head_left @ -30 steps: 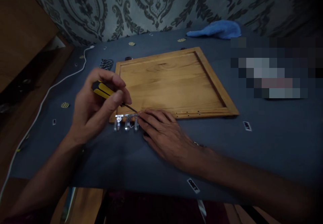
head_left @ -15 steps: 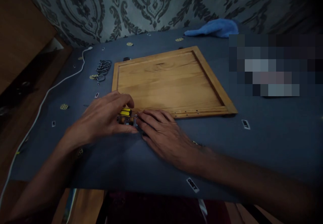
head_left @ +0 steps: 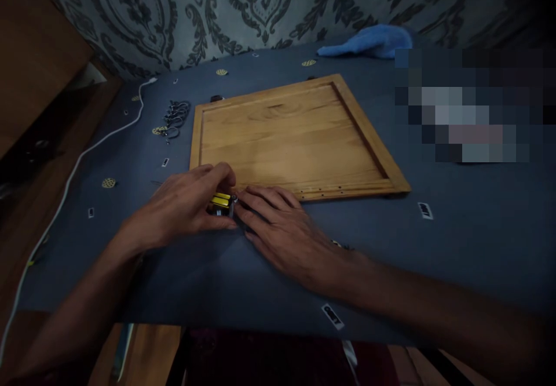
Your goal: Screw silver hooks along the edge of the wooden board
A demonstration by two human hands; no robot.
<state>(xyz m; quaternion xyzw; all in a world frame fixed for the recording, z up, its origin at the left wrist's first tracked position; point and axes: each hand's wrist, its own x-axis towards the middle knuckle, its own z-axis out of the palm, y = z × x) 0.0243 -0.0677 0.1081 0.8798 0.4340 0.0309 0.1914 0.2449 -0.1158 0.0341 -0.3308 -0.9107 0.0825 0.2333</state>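
A framed wooden panel (head_left: 278, 137) lies on the grey-blue tablecloth, with several small holes along its near edge. At its near left corner my left hand (head_left: 185, 203) is curled round a tool with a yellow and black handle (head_left: 220, 200). A small metal piece (head_left: 233, 206) shows by the tool's right end, between my two hands; its shape is partly hidden. My right hand (head_left: 282, 229) lies flat with its fingers stretched over the panel's near edge, the fingertips close to the metal piece.
Several metal rings or clips (head_left: 176, 116) lie left of the panel. A white cable (head_left: 104, 141) runs down the table's left side. The blue cloth (head_left: 373, 43) rests at the back by the patterned wall. The right side holds a blurred-out patch.
The yellow-handled tool has shifted slightly to the right and turned within my left hand. My right hand has stayed almost still, and the view has moved slightly.
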